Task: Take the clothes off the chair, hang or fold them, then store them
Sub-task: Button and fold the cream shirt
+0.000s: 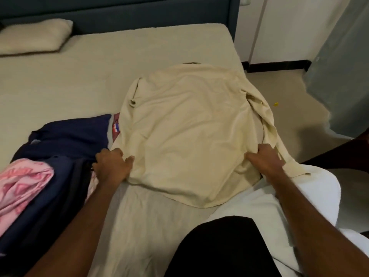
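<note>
Cream shirt [187, 134]: lying spread flat, back side up, on the right part of the bed [60, 80], its collar at the far end and its hem at the near end. One sleeve is lying bunched along the right edge, trailing down past the mattress side toward the near right.

Left hand [111, 166]: reaching in from the near left with the forearm extended and the back of the hand up. The fingers are curling over the shirt's near-left edge and gathering the cloth, so the hand is gripping the shirt.

Right hand [263, 158]: reaching in from the near right, forearm extended, knuckles up. The fingers are curling into the fabric at the shirt's near-right side, where the body is meeting the bunched sleeve, so this hand is holding the shirt too.

Navy garment [65, 140]: lying crumpled on the bed at the left, just beside the left hand, its right edge touching the shirt.

Pink patterned cloth [22, 182]: lying heaped on the navy garment at the near left edge of the view.

Red label [116, 126]: showing between the navy garment and the shirt's left edge.

Pillow [34, 37]: resting at the far left against the dark blue headboard [119, 11].

Floor [289, 92]: showing at the right of the bed, with a small yellow scrap [276, 104] lying on it.
</note>
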